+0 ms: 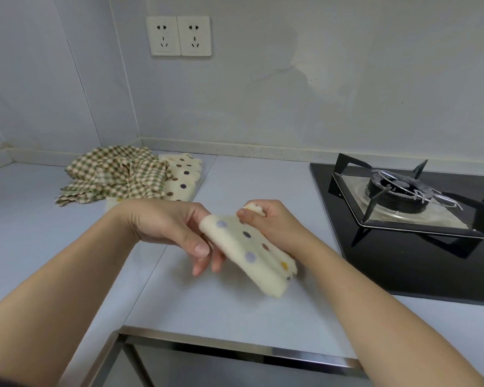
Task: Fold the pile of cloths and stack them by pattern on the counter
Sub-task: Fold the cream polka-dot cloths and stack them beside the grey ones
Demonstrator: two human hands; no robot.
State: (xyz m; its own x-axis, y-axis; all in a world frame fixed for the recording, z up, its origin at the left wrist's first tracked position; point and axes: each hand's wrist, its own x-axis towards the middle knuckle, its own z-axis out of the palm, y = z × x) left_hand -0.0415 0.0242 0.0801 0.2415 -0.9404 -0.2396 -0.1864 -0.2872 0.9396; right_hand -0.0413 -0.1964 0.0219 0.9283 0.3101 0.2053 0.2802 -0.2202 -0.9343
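A folded cream cloth with coloured dots [249, 252] hangs in the air above the middle of the grey counter [235, 305]. My right hand [271, 224] pinches its upper corner between thumb and fingers. My left hand [176, 230] holds its left folded edge, thumb on top and fingers underneath. At the back left lies a crumpled green-checked cloth [118, 174]. It partly covers another cream dotted cloth [183, 177] lying flat beside it.
A black gas hob [403, 233] with a burner and pan support [403, 191] fills the right side of the counter. Two wall sockets [179, 36] sit above the back wall. The counter's metal front edge [235, 342] runs below my arms.
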